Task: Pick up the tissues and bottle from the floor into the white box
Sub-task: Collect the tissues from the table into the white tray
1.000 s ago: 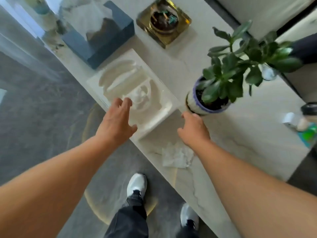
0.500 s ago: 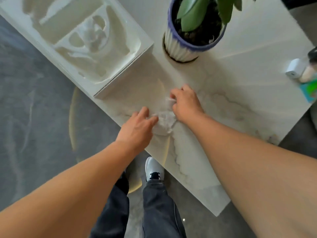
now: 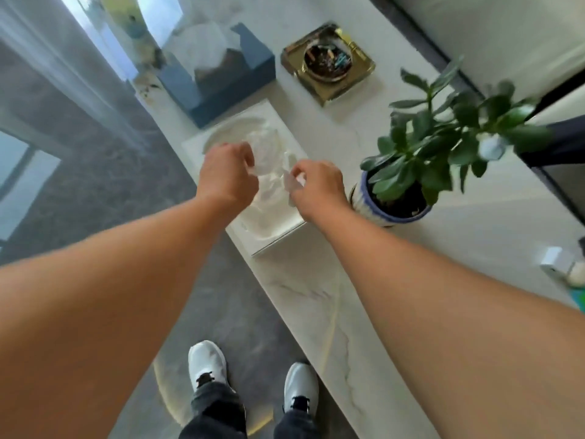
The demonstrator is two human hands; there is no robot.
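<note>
The white box [image 3: 274, 230], with a moulded white insert, lies on the marble table [image 3: 316, 299] near its left edge. Both my hands hover over it. A crumpled white tissue [image 3: 265, 152] hangs between them, above the box's middle. My left hand [image 3: 227, 176] has its fingers curled on the tissue's left side. My right hand [image 3: 319, 186] pinches the tissue's right end with thumb and fingers. I see no bottle in this view.
A potted green plant [image 3: 394, 202] stands just right of the box. Behind the box are a blue tissue holder [image 3: 221, 80] and a gold ashtray [image 3: 329, 63]. Small items [image 3: 555, 266] lie at the table's right edge. My shoes stand on the grey floor below.
Both hands gathered the flat tissue off the table in front of the box, then lifted it up over the box. The view tilted back up.
</note>
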